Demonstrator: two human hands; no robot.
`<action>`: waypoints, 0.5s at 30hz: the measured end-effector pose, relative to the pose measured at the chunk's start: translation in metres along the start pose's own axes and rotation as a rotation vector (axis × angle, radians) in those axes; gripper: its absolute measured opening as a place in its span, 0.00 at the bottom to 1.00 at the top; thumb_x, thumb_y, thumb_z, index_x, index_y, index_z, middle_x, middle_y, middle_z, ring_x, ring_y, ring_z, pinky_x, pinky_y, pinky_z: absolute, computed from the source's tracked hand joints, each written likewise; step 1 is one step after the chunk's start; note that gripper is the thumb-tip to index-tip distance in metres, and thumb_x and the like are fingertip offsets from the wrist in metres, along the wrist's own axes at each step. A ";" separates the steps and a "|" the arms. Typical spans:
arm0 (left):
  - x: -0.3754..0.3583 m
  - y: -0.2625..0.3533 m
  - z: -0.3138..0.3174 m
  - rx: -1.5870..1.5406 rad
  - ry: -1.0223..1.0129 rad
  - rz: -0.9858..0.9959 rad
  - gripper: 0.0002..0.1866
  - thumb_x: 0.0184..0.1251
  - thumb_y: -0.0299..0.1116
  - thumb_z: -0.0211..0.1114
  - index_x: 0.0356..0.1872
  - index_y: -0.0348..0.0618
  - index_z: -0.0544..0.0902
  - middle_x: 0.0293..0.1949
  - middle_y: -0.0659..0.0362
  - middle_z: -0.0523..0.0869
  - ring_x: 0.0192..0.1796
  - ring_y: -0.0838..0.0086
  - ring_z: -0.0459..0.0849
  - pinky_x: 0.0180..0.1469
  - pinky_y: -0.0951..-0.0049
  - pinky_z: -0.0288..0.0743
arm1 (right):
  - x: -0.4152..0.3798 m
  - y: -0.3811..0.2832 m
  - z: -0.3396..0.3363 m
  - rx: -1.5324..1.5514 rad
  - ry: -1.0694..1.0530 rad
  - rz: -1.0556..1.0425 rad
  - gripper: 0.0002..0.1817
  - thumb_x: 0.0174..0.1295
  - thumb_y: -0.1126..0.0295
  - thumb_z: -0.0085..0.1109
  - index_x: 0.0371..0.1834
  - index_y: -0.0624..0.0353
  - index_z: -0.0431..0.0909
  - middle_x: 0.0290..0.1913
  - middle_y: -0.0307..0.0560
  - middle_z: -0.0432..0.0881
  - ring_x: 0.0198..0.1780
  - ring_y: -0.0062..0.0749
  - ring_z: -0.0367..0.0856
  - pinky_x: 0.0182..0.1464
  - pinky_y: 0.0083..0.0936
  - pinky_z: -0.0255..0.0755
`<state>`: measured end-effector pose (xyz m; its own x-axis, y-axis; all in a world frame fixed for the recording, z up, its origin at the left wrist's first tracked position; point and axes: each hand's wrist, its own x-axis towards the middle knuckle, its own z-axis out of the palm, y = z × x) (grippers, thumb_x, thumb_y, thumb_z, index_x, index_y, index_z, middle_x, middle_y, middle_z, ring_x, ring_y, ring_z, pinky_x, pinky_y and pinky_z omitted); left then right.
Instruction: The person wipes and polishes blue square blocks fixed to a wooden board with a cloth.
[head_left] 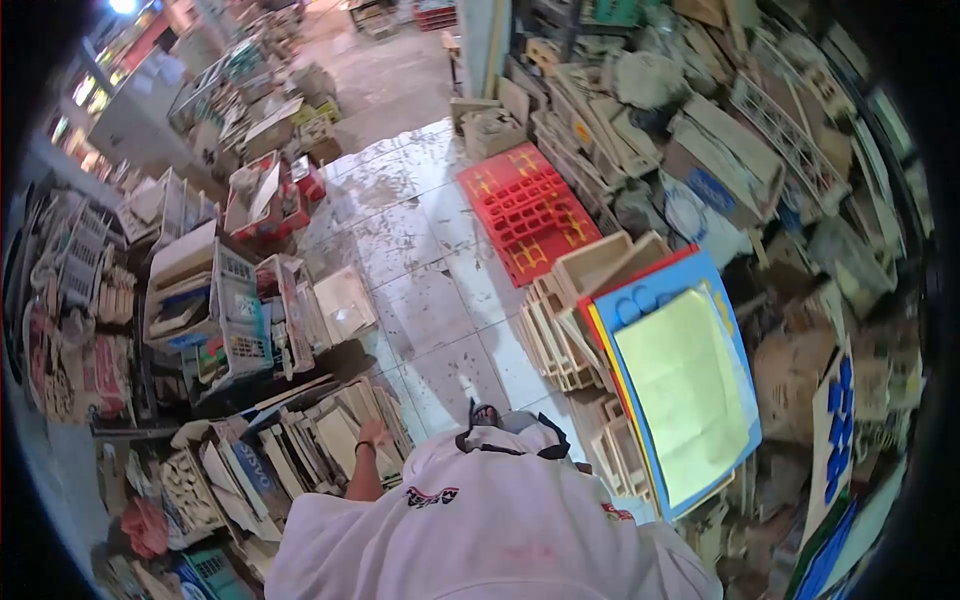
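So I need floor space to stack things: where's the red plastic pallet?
In the head view the red plastic pallet lies flat on the tiled floor, upper centre, beside the wooden trays on the right.

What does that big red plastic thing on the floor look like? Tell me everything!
The red pallet looks like moulded plastic, a flat rectangle with a grid of small openings and yellow markings on its top. It lies flat on the pale tiled floor, turned at an angle. Its far edge reaches the stacked goods along the wall, and wooden frames sit at its near corner. Nothing rests on top.
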<state>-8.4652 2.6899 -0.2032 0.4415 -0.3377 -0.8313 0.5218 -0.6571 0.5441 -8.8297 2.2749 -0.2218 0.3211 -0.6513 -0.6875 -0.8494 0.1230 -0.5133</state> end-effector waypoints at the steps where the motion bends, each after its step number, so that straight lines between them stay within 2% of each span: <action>1: -0.007 -0.006 -0.006 -0.016 0.032 -0.125 0.17 0.61 0.41 0.50 0.44 0.39 0.74 0.36 0.53 0.83 0.35 0.64 0.83 0.35 0.64 0.74 | 0.008 -0.030 -0.005 0.051 -0.001 -0.022 0.09 0.49 0.63 0.54 0.25 0.56 0.79 0.26 0.50 0.81 0.30 0.38 0.82 0.31 0.33 0.75; 4: -0.021 0.021 -0.017 -0.055 0.107 -0.483 0.17 0.62 0.40 0.51 0.48 0.42 0.74 0.39 0.51 0.82 0.37 0.59 0.83 0.35 0.58 0.75 | 0.047 -0.108 -0.012 0.112 -0.011 -0.083 0.09 0.49 0.63 0.54 0.26 0.57 0.79 0.26 0.50 0.81 0.29 0.38 0.82 0.31 0.33 0.75; 5: -0.009 0.033 -0.025 -0.081 0.111 -0.478 0.17 0.62 0.40 0.51 0.48 0.42 0.74 0.39 0.51 0.82 0.37 0.59 0.83 0.35 0.58 0.75 | 0.060 -0.132 -0.012 0.113 -0.018 -0.095 0.09 0.49 0.63 0.54 0.26 0.57 0.79 0.26 0.50 0.81 0.29 0.38 0.82 0.31 0.33 0.75; 7: 0.014 0.066 -0.053 -0.415 0.185 -0.299 0.16 0.64 0.40 0.50 0.48 0.44 0.73 0.38 0.53 0.82 0.36 0.60 0.83 0.36 0.61 0.76 | 0.084 -0.175 -0.006 0.100 -0.034 -0.115 0.09 0.50 0.64 0.54 0.26 0.57 0.79 0.26 0.50 0.81 0.29 0.38 0.82 0.31 0.33 0.75; 8: 0.026 0.084 -0.066 -0.323 0.252 -0.101 0.14 0.65 0.41 0.48 0.46 0.46 0.73 0.34 0.54 0.82 0.34 0.65 0.83 0.35 0.65 0.76 | 0.098 -0.197 0.001 0.078 -0.043 -0.124 0.09 0.50 0.64 0.54 0.26 0.57 0.78 0.26 0.50 0.81 0.29 0.38 0.82 0.31 0.33 0.75; 9: 0.038 0.103 -0.081 -0.340 0.266 -0.098 0.14 0.65 0.41 0.48 0.46 0.46 0.73 0.34 0.54 0.82 0.34 0.65 0.83 0.35 0.65 0.76 | 0.110 -0.217 0.007 0.049 -0.054 -0.132 0.09 0.50 0.64 0.54 0.27 0.58 0.78 0.26 0.51 0.81 0.29 0.38 0.82 0.30 0.33 0.75; 11: 0.062 0.145 -0.109 -0.347 0.384 0.105 0.12 0.65 0.40 0.47 0.41 0.44 0.73 0.30 0.55 0.82 0.31 0.69 0.82 0.34 0.67 0.76 | 0.139 -0.252 0.023 -0.042 -0.067 -0.149 0.09 0.50 0.64 0.54 0.27 0.58 0.78 0.25 0.51 0.81 0.28 0.38 0.82 0.30 0.33 0.75; 12: 0.072 0.165 -0.122 -0.362 0.393 0.100 0.12 0.65 0.40 0.47 0.41 0.44 0.73 0.30 0.55 0.82 0.31 0.69 0.82 0.34 0.67 0.76 | 0.154 -0.268 0.030 -0.100 -0.076 -0.162 0.09 0.50 0.64 0.54 0.27 0.58 0.78 0.25 0.51 0.81 0.28 0.38 0.82 0.30 0.33 0.75; 14: 0.080 0.201 -0.138 -0.484 0.469 0.120 0.11 0.64 0.36 0.49 0.35 0.38 0.73 0.28 0.56 0.81 0.28 0.72 0.82 0.27 0.77 0.73 | 0.189 -0.299 0.046 -0.247 -0.086 -0.207 0.09 0.50 0.64 0.54 0.27 0.58 0.78 0.25 0.51 0.81 0.28 0.38 0.82 0.30 0.33 0.75; 15: 0.088 0.213 -0.138 -0.505 0.472 0.100 0.11 0.64 0.36 0.49 0.35 0.38 0.73 0.28 0.56 0.81 0.28 0.72 0.82 0.27 0.77 0.73 | 0.208 -0.318 0.053 -0.328 -0.084 -0.248 0.09 0.50 0.64 0.54 0.28 0.58 0.78 0.25 0.51 0.81 0.28 0.38 0.82 0.30 0.33 0.75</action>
<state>-8.2148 2.6128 -0.1446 0.7154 0.0244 -0.6983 0.6872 -0.2058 0.6968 -8.4707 2.1400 -0.2286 0.5544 -0.5659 -0.6102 -0.8259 -0.2836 -0.4874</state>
